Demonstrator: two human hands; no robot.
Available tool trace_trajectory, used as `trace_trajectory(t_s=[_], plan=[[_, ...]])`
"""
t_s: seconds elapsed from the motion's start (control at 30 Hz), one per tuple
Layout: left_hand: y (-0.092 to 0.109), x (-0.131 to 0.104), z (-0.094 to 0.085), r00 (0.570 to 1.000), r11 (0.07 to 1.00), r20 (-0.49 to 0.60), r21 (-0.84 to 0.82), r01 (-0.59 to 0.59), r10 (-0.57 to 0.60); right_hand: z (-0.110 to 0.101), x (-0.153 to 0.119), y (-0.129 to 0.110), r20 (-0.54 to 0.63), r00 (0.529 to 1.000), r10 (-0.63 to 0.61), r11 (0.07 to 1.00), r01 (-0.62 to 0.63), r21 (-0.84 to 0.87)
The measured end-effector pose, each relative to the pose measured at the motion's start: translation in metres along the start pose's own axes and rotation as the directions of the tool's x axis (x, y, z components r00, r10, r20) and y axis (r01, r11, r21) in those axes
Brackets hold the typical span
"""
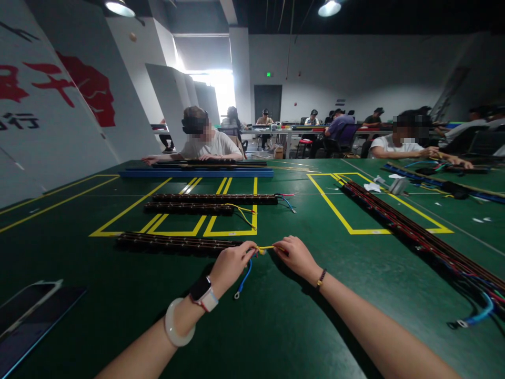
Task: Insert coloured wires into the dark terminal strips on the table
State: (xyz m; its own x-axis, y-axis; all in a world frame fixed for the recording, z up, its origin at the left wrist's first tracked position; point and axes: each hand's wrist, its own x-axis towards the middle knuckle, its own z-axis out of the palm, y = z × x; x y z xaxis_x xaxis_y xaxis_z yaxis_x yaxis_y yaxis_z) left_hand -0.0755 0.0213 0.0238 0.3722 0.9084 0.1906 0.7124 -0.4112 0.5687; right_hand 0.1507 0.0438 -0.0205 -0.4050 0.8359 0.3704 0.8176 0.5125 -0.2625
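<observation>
My left hand (232,267) is closed in a pinch at the right end of a long dark strip (173,243) with wires running along it. A short yellow wire (266,247) stretches between my two hands. Its other end sits in the pinched fingers of my right hand (296,258). Below my left fingers a blue cable (245,279) with a metal ring terminal hangs down onto the green table (272,337). The fingertips partly hide the strip's end and the wire ends.
Two similar dark strips (189,209) lie beyond, inside yellow tape lines. A long wire bundle (410,237) runs along the right, ending in a blue cable (479,311). Flat dark panels (39,321) lie at left. Across the table, two people work near a blue rail (197,173) and cables.
</observation>
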Motion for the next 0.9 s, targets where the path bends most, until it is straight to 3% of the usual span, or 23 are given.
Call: trace_trajectory(t_s=[0.07,0.13,0.33,0.63,0.9], plan=[[0.000,-0.002,0.007,0.993,0.957,0.041,0.265,-0.119,0.112,0.001,0.000,0.000,0.004,1.000,0.003,1.000,-0.003,-0.003],[-0.002,-0.003,0.013,0.983,0.891,0.084,0.416,-0.183,0.162,0.001,0.000,0.000,0.004,1.000,0.000,1.000,0.000,0.005],[-0.001,-0.010,0.015,0.990,0.877,0.090,0.461,-0.134,0.105,0.001,0.000,-0.001,0.011,1.000,-0.001,0.999,0.001,0.049],[0.002,-0.020,0.006,0.993,0.966,0.059,0.245,0.086,-0.103,-0.006,-0.002,-0.015,0.061,0.997,0.047,0.998,-0.050,0.042],[-0.002,-0.020,0.012,0.961,0.936,0.113,-0.224,0.270,-0.251,-0.003,-0.003,-0.032,0.121,0.988,0.099,0.990,-0.110,0.092]])
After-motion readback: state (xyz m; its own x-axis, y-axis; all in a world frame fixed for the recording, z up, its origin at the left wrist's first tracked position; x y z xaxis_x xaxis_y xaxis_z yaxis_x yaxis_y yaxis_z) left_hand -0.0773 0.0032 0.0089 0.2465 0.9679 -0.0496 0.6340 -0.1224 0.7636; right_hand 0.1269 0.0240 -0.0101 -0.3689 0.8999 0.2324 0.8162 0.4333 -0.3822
